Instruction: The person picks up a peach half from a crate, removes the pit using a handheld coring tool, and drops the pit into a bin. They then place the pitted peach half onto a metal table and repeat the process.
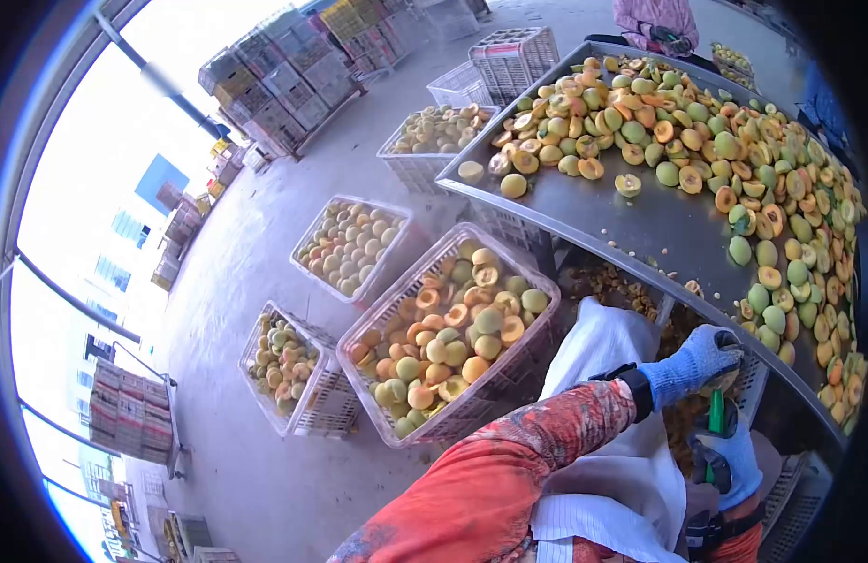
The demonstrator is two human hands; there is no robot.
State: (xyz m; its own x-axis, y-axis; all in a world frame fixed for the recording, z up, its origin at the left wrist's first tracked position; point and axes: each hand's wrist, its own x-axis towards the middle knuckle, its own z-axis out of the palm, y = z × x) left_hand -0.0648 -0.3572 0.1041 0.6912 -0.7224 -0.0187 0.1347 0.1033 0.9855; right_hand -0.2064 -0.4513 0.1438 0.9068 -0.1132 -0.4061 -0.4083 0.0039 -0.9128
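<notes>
My left hand [699, 360], in a blue knit glove, is closed near the edge of the metal table. Its fingers curl round something mostly hidden, with only a small dull patch showing beneath them. Just below it is my right hand [731, 458], in a light blue glove with dark palm coating. It is closed on a green-handled tool [716, 413], whose tip points up toward my left hand; its working end is hidden. A white cloth [603, 352] covers my lap. Brownish scraps [680, 328] lie below the table edge.
Halved yellow-green stone fruit [687, 141] are heaped on the metal table [631, 220]. A large crate [354, 342] of fruit stands left of me, near smaller filled crates [345, 246]. Stacked crates [284, 80] stand farther back. Another person [654, 19] sits across the table.
</notes>
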